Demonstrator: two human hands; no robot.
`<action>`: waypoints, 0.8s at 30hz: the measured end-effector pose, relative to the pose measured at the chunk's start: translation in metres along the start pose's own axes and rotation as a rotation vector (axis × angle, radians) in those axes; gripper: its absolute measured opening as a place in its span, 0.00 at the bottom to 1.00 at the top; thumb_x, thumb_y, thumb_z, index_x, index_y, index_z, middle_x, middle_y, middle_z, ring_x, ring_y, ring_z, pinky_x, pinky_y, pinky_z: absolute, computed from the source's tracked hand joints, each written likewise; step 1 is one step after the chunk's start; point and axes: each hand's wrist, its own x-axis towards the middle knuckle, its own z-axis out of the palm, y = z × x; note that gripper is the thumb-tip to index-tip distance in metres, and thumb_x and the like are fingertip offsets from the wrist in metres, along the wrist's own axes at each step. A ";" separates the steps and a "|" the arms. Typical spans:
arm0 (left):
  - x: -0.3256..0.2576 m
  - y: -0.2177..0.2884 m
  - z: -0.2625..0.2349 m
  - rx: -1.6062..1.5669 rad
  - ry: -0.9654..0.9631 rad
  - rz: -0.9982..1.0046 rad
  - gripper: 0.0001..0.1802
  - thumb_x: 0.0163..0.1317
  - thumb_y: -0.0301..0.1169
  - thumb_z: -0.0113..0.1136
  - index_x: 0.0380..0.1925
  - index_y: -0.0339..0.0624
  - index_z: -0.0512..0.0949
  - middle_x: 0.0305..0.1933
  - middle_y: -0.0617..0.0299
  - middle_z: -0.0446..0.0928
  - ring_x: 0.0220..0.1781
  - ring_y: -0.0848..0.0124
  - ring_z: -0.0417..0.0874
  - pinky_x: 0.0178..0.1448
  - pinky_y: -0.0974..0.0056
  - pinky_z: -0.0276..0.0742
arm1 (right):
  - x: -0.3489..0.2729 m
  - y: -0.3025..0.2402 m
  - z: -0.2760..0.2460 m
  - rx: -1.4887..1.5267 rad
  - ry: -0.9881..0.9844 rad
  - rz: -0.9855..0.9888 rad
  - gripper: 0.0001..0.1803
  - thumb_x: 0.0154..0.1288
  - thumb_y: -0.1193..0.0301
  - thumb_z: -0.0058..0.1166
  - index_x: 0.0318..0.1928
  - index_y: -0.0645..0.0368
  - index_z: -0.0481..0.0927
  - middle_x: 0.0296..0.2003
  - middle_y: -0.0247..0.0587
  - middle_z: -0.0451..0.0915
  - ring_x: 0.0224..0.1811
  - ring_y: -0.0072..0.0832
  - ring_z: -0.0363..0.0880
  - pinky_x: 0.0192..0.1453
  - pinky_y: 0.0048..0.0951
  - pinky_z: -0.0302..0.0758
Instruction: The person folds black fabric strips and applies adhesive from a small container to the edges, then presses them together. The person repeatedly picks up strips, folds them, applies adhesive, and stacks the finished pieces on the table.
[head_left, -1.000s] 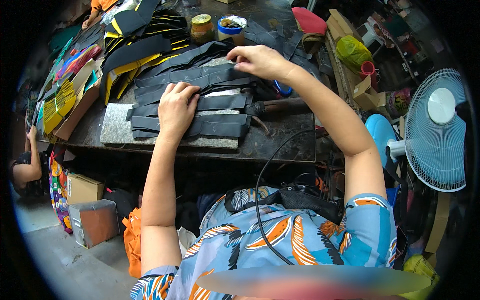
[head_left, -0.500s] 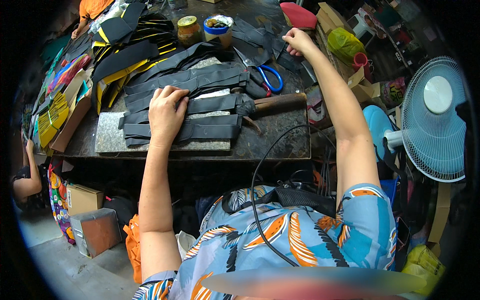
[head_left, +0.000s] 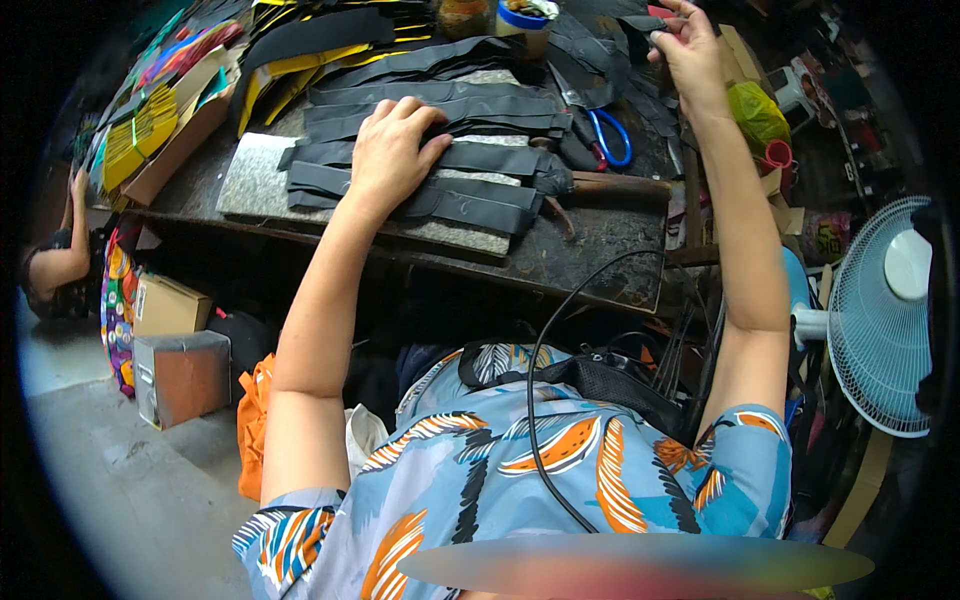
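My left hand [head_left: 395, 150] lies over black strips [head_left: 475, 205] laid in rows across a grey stone slab [head_left: 250, 175]. Its fingers are stretched out and slightly bent, pressing on the strips from above. At the far right of the table my right hand [head_left: 690, 60] is raised, thumb and fingers pinched on a small black piece of material [head_left: 642, 24]. Beneath that hand are more loose black pieces [head_left: 590, 55]. Blue-handled scissors [head_left: 626, 142] lie between the two hands. Beside the strips' right ends is a tool with a wooden handle [head_left: 625, 187].
Behind the strips stand a blue-rimmed tub [head_left: 525, 28] and a jar [head_left: 463, 16]. Black and yellow pieces [head_left: 310, 60] are heaped at the far left, near a cardboard box [head_left: 185, 150]. A fan [head_left: 880, 320] stands at right. Another person's arm [head_left: 60, 265] shows at far left.
The view has shifted, so the table sits higher and farther right. My right hand has lifted and turned, bringing the black piece into sight. My left hand stays on the strips.
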 end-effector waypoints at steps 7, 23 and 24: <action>0.006 0.011 -0.028 -0.969 -0.195 -0.156 0.32 0.71 0.56 0.50 0.56 0.36 0.79 0.53 0.47 0.81 0.56 0.59 0.83 0.61 0.58 0.77 | -0.050 -0.101 0.047 0.460 -0.523 0.081 0.22 0.62 0.88 0.50 0.55 0.60 0.74 0.42 0.34 0.77 0.39 0.21 0.78 0.40 0.22 0.79; -0.014 0.069 -0.005 -1.078 -0.133 -0.456 0.10 0.66 0.29 0.62 0.46 0.42 0.83 0.28 0.71 0.77 0.25 0.83 0.75 0.31 0.76 0.73 | -0.130 -0.005 -0.023 0.092 -0.867 0.363 0.14 0.66 0.72 0.61 0.50 0.59 0.76 0.32 0.23 0.73 0.34 0.11 0.68 0.39 0.16 0.66; -0.013 0.075 -0.003 -1.096 -0.163 -0.452 0.11 0.65 0.29 0.63 0.46 0.43 0.83 0.28 0.71 0.78 0.26 0.82 0.75 0.31 0.75 0.73 | -0.136 -0.003 -0.042 0.114 -0.895 0.409 0.15 0.64 0.71 0.62 0.50 0.58 0.76 0.34 0.24 0.73 0.36 0.13 0.70 0.42 0.17 0.68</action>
